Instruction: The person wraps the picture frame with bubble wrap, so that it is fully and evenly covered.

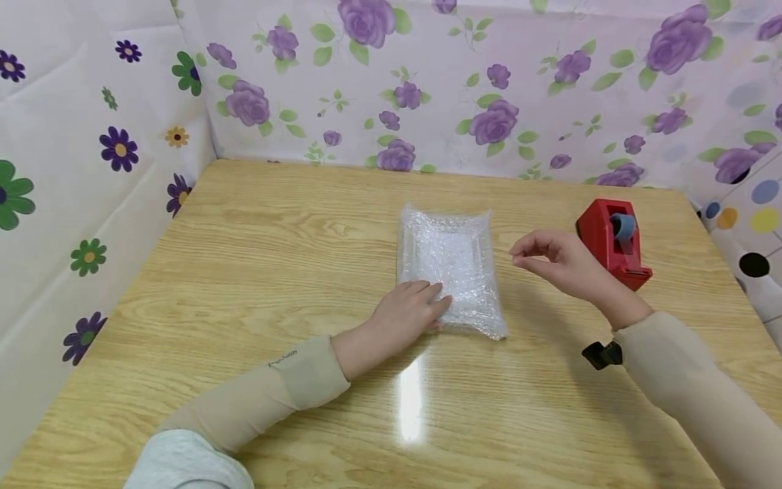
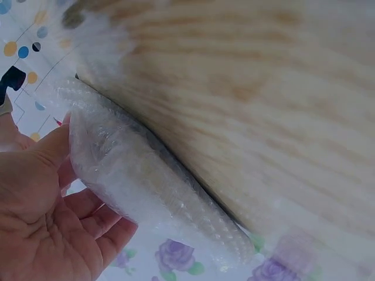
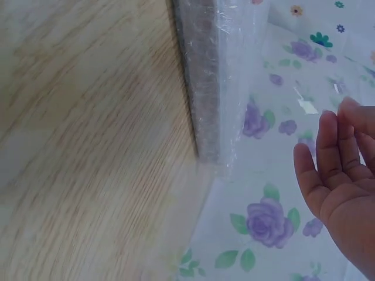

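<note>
A flat, rectangular package in bubble wrap (image 1: pixel 455 255) lies on the wooden table; what is inside cannot be made out. My left hand (image 1: pixel 406 316) rests on its near left corner. In the left wrist view, the fingers (image 2: pixel 114 240) lie nearly straight along the bubble wrap, with the thumb against the near end. To the right of the package, my right hand (image 1: pixel 559 261) is raised above the table. Its thumb and fingertips pinch a small, clear, shiny strip of tape (image 3: pixel 307 106), hard to make out in the head view.
A red tape dispenser (image 1: pixel 601 234) with a roll in it stands on the right, just behind my right hand. Flowered cloth (image 1: pixel 427 81) hangs along the back edge of the wooden table (image 1: pixel 275 251). More patterned cloth borders the left and right sides.
</note>
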`<state>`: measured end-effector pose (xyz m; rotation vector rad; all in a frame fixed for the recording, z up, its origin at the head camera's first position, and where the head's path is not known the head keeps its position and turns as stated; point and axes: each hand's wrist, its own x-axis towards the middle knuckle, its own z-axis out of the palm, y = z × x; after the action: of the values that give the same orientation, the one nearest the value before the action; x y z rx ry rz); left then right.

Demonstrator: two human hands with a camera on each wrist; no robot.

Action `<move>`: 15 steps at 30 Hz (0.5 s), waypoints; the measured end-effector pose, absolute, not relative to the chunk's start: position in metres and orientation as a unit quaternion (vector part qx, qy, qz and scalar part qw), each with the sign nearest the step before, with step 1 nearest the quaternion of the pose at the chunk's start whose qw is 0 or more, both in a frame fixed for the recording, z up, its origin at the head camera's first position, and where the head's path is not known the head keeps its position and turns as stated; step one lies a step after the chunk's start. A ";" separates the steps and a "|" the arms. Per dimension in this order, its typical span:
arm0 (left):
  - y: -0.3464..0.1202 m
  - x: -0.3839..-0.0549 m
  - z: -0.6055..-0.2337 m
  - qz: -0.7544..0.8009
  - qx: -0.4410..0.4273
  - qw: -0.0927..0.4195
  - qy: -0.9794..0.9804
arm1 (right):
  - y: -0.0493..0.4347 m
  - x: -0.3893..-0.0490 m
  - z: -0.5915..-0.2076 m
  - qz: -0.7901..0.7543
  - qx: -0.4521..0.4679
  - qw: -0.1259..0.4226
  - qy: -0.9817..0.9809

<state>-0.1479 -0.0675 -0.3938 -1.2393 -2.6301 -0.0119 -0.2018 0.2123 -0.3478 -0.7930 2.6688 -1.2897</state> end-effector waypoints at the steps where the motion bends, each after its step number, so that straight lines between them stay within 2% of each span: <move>1: -0.068 -0.148 -0.394 -0.002 -0.423 0.116 -0.899 | 0.211 -0.203 -0.348 -0.422 -0.257 0.037 0.868; 6: -0.068 -0.147 -0.393 0.002 -0.424 0.109 -0.899 | 0.203 -0.210 -0.350 -0.438 -0.261 0.036 0.860; 15: -0.068 -0.149 -0.392 0.004 -0.424 0.108 -0.899 | 0.192 -0.218 -0.354 -0.475 -0.246 0.082 0.841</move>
<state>-0.1490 -0.0677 -0.3925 -1.2487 -2.6444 0.0106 -0.2182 0.1916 -0.3544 -0.7344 2.5125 -1.4199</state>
